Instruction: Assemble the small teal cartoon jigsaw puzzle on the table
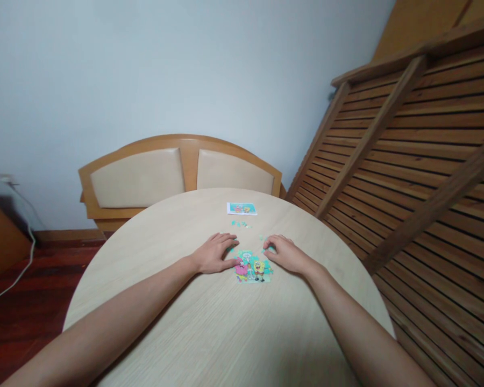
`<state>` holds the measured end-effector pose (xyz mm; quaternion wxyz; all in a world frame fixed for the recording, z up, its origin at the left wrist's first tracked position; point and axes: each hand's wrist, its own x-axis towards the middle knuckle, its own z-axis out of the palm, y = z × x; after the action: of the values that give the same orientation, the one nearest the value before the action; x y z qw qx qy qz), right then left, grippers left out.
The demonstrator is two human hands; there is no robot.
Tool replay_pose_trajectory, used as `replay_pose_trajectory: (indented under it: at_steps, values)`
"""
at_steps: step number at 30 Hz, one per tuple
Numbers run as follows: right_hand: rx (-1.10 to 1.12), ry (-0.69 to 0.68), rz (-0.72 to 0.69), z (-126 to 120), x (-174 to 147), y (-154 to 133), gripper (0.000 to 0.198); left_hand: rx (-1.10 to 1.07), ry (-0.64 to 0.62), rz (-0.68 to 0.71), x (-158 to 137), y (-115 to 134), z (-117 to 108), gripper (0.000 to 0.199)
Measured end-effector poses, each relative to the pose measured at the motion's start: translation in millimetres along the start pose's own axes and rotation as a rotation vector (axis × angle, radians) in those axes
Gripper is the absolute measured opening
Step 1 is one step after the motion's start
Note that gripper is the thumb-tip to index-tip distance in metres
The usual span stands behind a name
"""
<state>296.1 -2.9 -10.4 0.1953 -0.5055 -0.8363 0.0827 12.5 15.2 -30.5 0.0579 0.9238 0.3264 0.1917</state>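
Observation:
A partly assembled jigsaw puzzle [250, 271] with cartoon figures lies flat on the table, its upper edge uneven. My left hand [216, 253] rests at its left side with fingers apart, the thumb touching or very near the puzzle's left edge. To the right, my right hand [285, 253] is curled, thumb and forefinger close together just above the puzzle's upper right corner. A bit of teal shows between those fingers and looks like a puzzle piece. Several loose puzzle pieces [241, 224] lie beyond the puzzle, and a few more are partly hidden beside both hands.
A printed reference picture [242, 208] lies near the far edge of the round wooden table [173, 322]. Behind stands a padded headboard [139, 177] against the wall. A slatted wooden frame [419, 134] leans at the right. A white cable [31, 252] hangs at the left.

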Motion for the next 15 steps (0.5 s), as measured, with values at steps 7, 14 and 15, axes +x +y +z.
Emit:
replay_pose_trajectory:
  at_steps: [7,14,15]
  values:
    - [0.043,0.007,-0.019,-2.6,-0.8,-4.6,0.024,-0.032,0.029,0.024,1.3,3.5,-5.2,0.043]
    - [-0.056,0.009,0.065,0.4,0.2,1.6,0.019,-0.04,0.03,0.034,1.3,4.1,-5.3,0.043]
    - [-0.057,0.008,0.069,0.6,0.3,2.0,0.017,-0.039,0.03,0.041,1.2,4.3,-5.2,0.045]
